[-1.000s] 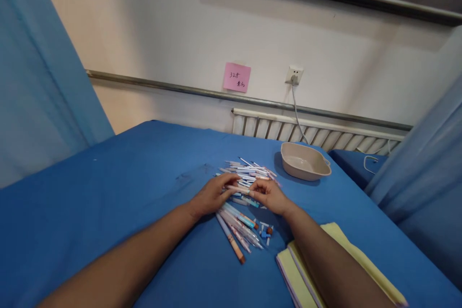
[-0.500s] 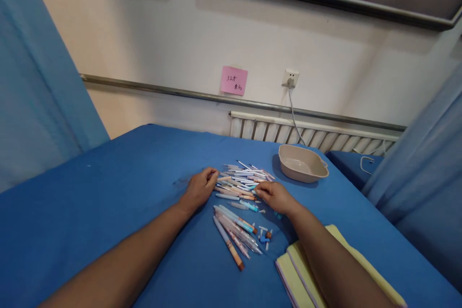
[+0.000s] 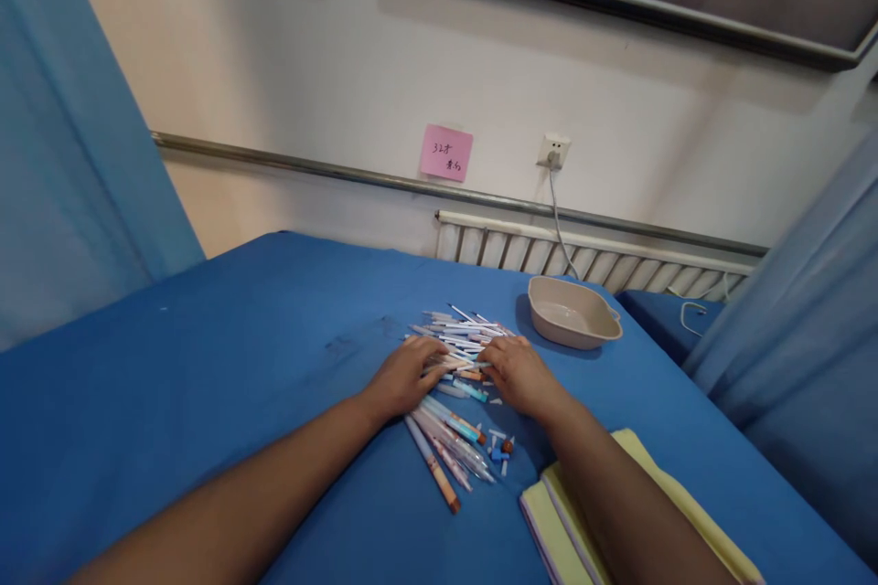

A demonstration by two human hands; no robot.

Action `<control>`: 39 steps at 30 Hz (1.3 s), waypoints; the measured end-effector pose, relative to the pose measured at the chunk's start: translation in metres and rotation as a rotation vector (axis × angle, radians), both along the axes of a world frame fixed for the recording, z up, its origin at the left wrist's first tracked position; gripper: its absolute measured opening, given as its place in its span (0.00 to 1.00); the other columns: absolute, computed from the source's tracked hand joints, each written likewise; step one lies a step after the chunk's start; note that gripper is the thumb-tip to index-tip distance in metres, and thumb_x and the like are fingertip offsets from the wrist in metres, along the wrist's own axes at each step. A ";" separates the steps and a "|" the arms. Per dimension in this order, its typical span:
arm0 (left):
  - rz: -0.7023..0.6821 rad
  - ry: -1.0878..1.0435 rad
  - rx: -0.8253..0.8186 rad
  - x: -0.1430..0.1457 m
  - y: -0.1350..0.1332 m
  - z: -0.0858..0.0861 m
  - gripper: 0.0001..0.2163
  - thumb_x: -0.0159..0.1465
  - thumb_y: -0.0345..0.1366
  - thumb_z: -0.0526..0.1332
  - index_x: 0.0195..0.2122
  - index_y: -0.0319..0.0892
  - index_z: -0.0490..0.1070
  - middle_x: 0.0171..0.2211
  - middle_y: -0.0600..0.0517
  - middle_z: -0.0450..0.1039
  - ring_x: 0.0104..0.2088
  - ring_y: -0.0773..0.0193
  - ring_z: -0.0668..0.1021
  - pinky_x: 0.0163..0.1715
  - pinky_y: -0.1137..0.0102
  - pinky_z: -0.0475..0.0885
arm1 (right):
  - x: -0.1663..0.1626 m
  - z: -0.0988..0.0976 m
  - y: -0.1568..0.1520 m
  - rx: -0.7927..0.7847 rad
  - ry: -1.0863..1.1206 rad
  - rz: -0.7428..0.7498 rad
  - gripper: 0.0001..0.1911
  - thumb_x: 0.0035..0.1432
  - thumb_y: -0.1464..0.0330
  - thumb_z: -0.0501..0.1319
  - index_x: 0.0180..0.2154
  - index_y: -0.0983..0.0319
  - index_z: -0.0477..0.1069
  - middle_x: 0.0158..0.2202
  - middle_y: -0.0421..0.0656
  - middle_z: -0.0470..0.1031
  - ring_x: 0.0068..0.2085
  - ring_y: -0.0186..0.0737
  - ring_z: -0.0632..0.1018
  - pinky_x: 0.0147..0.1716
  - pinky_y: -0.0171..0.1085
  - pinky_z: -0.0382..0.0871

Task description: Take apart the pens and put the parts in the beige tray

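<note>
A heap of white, blue and pink pens (image 3: 461, 332) lies on the blue tablecloth (image 3: 240, 366). My left hand (image 3: 403, 377) rests on the heap's left side with its fingers curled round a pale pen. My right hand (image 3: 519, 372) is at the other end of that pen, fingers pinched on it. The two hands almost touch. Nearer me lies a second small bunch of pens (image 3: 444, 450), side by side. A few loose blue and brown caps (image 3: 500, 452) sit to its right.
A beige dish (image 3: 572, 312) stands behind the heap on the right. Yellow notebooks (image 3: 559, 521) lie under my right forearm. Blue curtains (image 3: 69, 155) hang on both sides. On the wall are a pink note (image 3: 445, 153), a socket (image 3: 554, 150) and a radiator (image 3: 521, 247).
Half a second ago my hands were apart at the sides of the heap. They have come together again over its near edge, both on one pen.
</note>
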State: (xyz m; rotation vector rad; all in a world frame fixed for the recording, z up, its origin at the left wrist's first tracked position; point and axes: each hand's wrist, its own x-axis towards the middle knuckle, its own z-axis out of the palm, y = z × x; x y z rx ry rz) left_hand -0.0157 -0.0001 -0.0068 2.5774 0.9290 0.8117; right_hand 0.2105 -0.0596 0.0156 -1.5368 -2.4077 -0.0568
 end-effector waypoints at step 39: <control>0.107 -0.096 -0.064 -0.002 0.007 -0.001 0.10 0.61 0.35 0.55 0.40 0.42 0.74 0.39 0.48 0.76 0.43 0.58 0.74 0.46 0.64 0.67 | -0.042 -0.009 -0.025 -0.255 0.229 0.102 0.08 0.52 0.69 0.60 0.37 0.60 0.71 0.32 0.42 0.75 0.32 0.36 0.72 0.29 0.32 0.58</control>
